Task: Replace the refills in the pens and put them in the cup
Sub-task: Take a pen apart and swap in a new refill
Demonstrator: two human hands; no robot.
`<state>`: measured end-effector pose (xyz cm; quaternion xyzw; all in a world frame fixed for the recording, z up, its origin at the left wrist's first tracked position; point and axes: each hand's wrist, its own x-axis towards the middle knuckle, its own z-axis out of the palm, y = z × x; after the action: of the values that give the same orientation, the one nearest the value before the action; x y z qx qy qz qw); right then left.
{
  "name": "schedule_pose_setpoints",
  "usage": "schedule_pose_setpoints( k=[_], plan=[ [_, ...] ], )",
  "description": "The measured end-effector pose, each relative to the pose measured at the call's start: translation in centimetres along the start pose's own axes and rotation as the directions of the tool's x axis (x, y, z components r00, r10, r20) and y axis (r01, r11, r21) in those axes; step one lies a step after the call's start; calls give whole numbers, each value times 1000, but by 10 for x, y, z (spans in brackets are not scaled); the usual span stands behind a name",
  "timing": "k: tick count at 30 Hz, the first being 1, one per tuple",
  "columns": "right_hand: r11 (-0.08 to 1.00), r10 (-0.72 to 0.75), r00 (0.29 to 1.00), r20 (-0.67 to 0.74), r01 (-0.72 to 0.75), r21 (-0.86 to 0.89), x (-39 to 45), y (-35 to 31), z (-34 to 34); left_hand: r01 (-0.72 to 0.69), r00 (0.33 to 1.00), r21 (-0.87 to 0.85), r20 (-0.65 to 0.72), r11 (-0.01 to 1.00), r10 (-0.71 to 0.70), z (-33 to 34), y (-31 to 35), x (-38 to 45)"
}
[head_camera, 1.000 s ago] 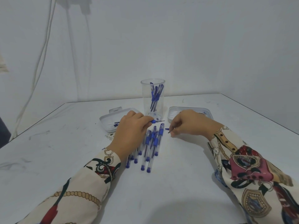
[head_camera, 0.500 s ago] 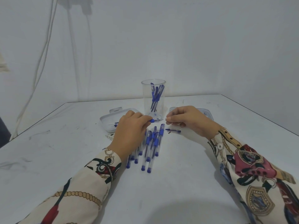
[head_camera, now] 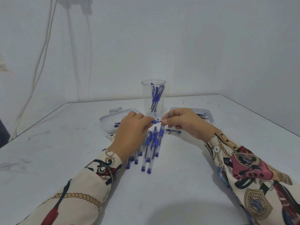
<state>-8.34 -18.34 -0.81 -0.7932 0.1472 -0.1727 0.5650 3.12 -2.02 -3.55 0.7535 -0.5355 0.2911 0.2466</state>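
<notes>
My left hand (head_camera: 132,132) grips a blue-gripped pen (head_camera: 155,121) that points right, just above the table. My right hand (head_camera: 185,122) pinches the pen's metal tip end between thumb and forefinger. A blue pen cap (head_camera: 173,131) lies on the table under my right hand. Several clear pens with blue grips (head_camera: 151,147) lie in a bundle below my hands, partly hidden by my left hand. The clear plastic cup (head_camera: 146,96) stands upright behind my hands with several blue pens inside.
A white tray (head_camera: 107,120) with a few refills sits to the left of the cup. Another white tray (head_camera: 208,114) with refills sits to the right, partly behind my right hand. Small scraps (head_camera: 109,137) lie by the left tray.
My right hand laid the blue cap on the table, then rose to the left and took hold of the tip of the pen held in my left hand.
</notes>
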Motion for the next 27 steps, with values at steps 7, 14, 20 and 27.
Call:
schedule_pose_setpoints(
  k=[7, 14, 20, 27],
  plan=[
    [1000, -7, 1000, 21, 8, -20, 0, 0, 2, -13, 1000, -4, -1, 1000, 13, 0, 1, 0],
    [998, 24, 999, 27, -22, -60, 0, -1, 5, -18, 1000, -14, -10, 1000, 17, 0, 1, 1],
    [992, 72, 997, 27, -68, -103, -4, -6, 11, -72, 996, -18, -51, 997, 71, 1, 1, 1],
    [993, 112, 991, 69, -109, -52, -3, -7, 10, -69, 996, -25, -55, 997, 68, 2, 0, 0]
  ],
)
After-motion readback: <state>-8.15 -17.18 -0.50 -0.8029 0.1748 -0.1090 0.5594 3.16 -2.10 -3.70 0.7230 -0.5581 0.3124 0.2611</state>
